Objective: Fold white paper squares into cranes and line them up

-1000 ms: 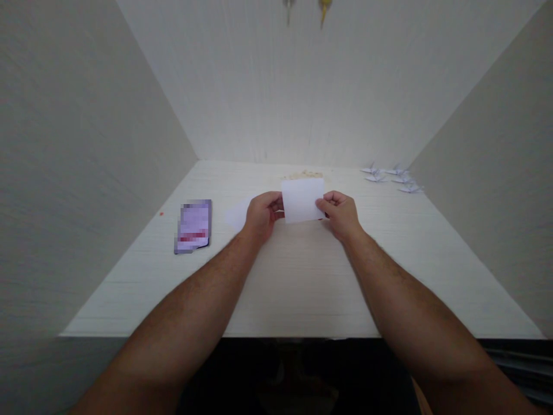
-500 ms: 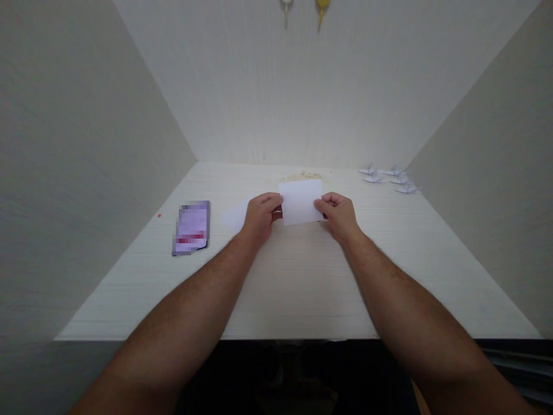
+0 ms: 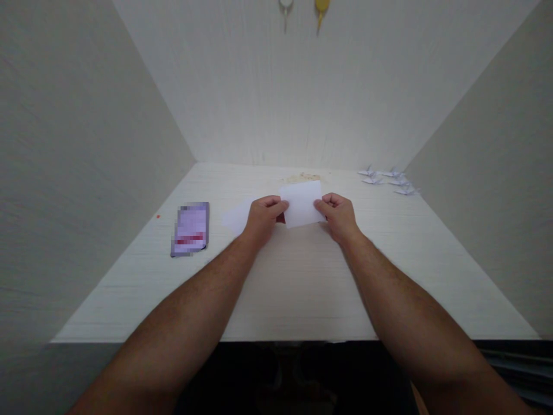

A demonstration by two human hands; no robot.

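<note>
A small white sheet of paper (image 3: 302, 203) is held upright just above the pale table (image 3: 302, 276), near its middle. My left hand (image 3: 261, 216) pinches the sheet's left edge with curled fingers. My right hand (image 3: 339, 214) pinches its right edge the same way. A sliver of something red shows behind the sheet by my left thumb; I cannot make out what it is. Another white sheet (image 3: 237, 217) lies flat on the table just left of my left hand.
A purple and white packet (image 3: 190, 228) lies on the table's left side. Several small folded paper cranes (image 3: 386, 177) sit at the far right corner. Pale walls close in the table on three sides. Two small objects (image 3: 302, 10) hang on the back wall.
The sheet has tilted slightly and both hands have shifted a little closer together around it. The view has drifted a bit downward.
</note>
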